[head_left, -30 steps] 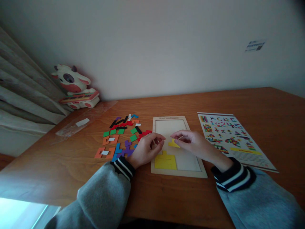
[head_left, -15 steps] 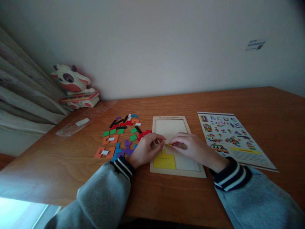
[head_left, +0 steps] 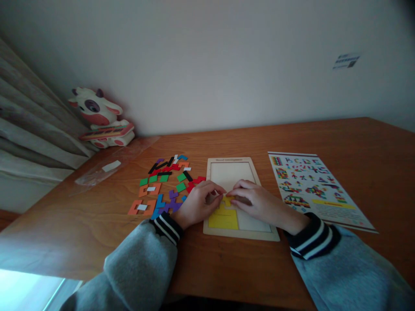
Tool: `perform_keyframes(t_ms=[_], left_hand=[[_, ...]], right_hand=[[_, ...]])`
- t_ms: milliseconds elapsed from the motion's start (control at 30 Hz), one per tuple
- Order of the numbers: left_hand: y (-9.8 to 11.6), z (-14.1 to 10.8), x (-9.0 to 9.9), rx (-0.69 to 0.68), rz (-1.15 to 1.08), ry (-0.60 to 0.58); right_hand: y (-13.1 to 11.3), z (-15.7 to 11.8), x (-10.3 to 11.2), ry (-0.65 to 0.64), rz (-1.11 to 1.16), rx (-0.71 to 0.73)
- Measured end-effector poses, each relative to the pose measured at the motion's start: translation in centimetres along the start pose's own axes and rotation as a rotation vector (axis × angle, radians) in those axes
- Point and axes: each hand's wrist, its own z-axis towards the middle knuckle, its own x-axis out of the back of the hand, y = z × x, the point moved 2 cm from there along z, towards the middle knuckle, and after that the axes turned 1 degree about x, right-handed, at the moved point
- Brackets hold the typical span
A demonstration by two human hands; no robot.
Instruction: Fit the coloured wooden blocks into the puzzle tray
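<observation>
A wooden puzzle tray (head_left: pixel 241 235) with a pale rim lies flat in front of me. Joined yellow pieces (head_left: pixel 223 220) fill its near left corner. Just above them, a small yellow puzzle piece (head_left: pixel 228 201) is between my fingertips. My right hand (head_left: pixel 264 202) pinches it from the right, with the thumb and fingers curled. From the left, my left hand (head_left: pixel 201 203) meets it with thumb and index finger closed at its edge. The fingers partly hide the piece's outline and the tray behind it.
Loose puzzle pieces in several colours, such as an orange one (head_left: pixel 151 208) and a green one (head_left: pixel 180 187), lie left of the tray. A printed pattern sheet (head_left: pixel 319 183) lies at right. Farther left are a plastic wrapper (head_left: pixel 94 177) and a toy cow (head_left: pixel 103 116).
The small yellow piece has turned and come down against the joined yellow pieces, showing more of its face. My right fingers have shifted slightly left; my left hand has barely moved.
</observation>
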Motion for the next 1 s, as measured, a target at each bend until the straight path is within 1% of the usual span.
perform_keyframes(t_ms=[167,567,833,1000], left_hand=[[0.09,0.02,0.03,-0.023,0.008,-0.025],[0.2,-0.04,0.12,-0.023,-0.016,0.007],[0.57,-0.28,0.36,-0.079,0.001,0.034],[0.97,-0.37,0.69,-0.156,0.04,0.045]], right_hand=[[-0.05,-0.08,-0.1,-0.011,0.037,0.012],[-0.33,0.03,-0.13,-0.015,0.049,0.001],[-0.01,0.08,-0.54,-0.007,0.064,-0.035],[-0.31,0.16,-0.47,-0.019,0.087,-0.052]])
